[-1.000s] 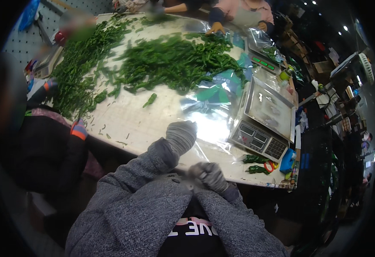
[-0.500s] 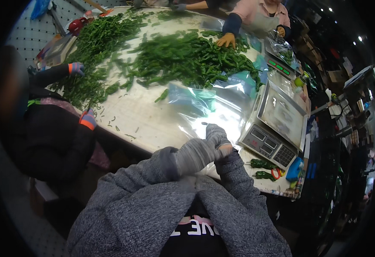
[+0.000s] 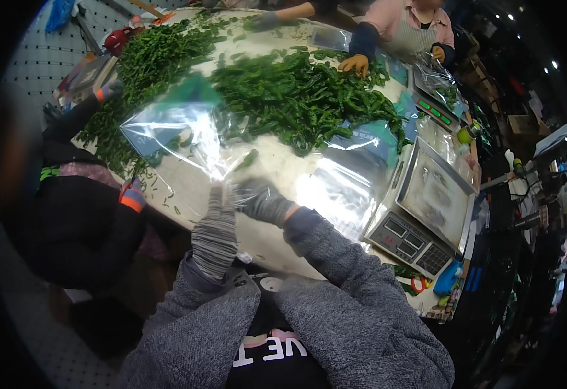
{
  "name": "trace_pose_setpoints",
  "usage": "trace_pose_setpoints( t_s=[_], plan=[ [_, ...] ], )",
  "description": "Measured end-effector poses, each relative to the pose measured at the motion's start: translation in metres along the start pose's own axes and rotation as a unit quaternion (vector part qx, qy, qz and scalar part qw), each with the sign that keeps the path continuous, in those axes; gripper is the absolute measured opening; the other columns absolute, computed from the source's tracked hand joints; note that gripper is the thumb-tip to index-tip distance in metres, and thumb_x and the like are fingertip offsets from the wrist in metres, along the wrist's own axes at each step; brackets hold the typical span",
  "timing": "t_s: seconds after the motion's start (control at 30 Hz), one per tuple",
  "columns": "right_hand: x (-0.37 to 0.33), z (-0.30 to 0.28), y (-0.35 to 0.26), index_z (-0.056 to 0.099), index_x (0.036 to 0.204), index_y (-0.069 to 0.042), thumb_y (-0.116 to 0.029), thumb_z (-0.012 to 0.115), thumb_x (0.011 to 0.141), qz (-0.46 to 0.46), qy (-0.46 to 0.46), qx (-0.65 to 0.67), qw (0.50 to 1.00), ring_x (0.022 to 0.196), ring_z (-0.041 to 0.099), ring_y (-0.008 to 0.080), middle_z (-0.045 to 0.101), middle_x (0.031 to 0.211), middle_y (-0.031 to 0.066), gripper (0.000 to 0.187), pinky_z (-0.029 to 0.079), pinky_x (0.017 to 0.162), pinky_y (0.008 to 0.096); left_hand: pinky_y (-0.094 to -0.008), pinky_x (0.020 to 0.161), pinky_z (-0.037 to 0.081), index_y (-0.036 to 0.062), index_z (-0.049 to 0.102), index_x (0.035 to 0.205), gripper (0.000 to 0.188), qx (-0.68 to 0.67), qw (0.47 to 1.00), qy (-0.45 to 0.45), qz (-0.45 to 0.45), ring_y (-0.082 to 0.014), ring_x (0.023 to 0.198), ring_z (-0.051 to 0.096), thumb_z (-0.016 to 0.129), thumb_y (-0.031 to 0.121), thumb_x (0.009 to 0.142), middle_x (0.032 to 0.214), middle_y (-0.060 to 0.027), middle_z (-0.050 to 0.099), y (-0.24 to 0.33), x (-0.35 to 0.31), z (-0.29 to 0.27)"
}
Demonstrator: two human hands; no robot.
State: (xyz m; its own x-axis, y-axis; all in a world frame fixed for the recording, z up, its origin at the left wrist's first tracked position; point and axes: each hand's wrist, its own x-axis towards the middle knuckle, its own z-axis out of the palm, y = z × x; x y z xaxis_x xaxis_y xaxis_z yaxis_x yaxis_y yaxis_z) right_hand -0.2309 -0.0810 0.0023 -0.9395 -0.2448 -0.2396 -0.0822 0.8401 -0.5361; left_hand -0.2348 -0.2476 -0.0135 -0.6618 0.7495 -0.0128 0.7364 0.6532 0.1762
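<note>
A clear plastic bag point(image 3: 196, 129) with blue and green print spreads out over the table in front of me. My left hand point(image 3: 215, 230), in a grey striped knit glove, pinches its near end. Beside it, my right hand point(image 3: 264, 201) in a matching glove reaches in from the right to the same end of the bag. Its fingers are smeared by motion, so their grip does not show. A loose green pepper point(image 3: 248, 160) lies just beyond my hands. More clear bags point(image 3: 345, 188) lie flat on the right, glinting brightly.
Green peppers point(image 3: 303, 97) heap across the table, with another pile point(image 3: 157, 61) at far left. A weighing scale point(image 3: 419, 207) stands at right. A co-worker's gloved hand point(image 3: 131, 194) is at left; another's orange glove point(image 3: 355, 63) rests by the far peppers.
Both my hands have moved left from beside the scale, and the clear bag is now stretched out ahead of them. The co-worker's upper hand at left has moved farther away.
</note>
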Motion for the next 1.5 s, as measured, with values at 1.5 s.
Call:
trace_pose_setpoints(
  t_s=[1.5],
  plan=[
    [0.031,0.055,-0.088,0.036,0.125,-0.006,-0.039,0.06,0.075,-0.152,-0.031,0.16,0.975,0.102,0.051,0.0296,0.051,0.113,0.0183,0.065,0.039,0.089,0.0384,-0.0302,0.063,0.047,0.0065,0.055,0.102,0.03,-0.056,0.995,0.077,-0.04,-0.0186,0.072,0.059,0.043,0.014,0.076,0.115,-0.006,0.053,-0.024,-0.03,0.141]
  ],
)
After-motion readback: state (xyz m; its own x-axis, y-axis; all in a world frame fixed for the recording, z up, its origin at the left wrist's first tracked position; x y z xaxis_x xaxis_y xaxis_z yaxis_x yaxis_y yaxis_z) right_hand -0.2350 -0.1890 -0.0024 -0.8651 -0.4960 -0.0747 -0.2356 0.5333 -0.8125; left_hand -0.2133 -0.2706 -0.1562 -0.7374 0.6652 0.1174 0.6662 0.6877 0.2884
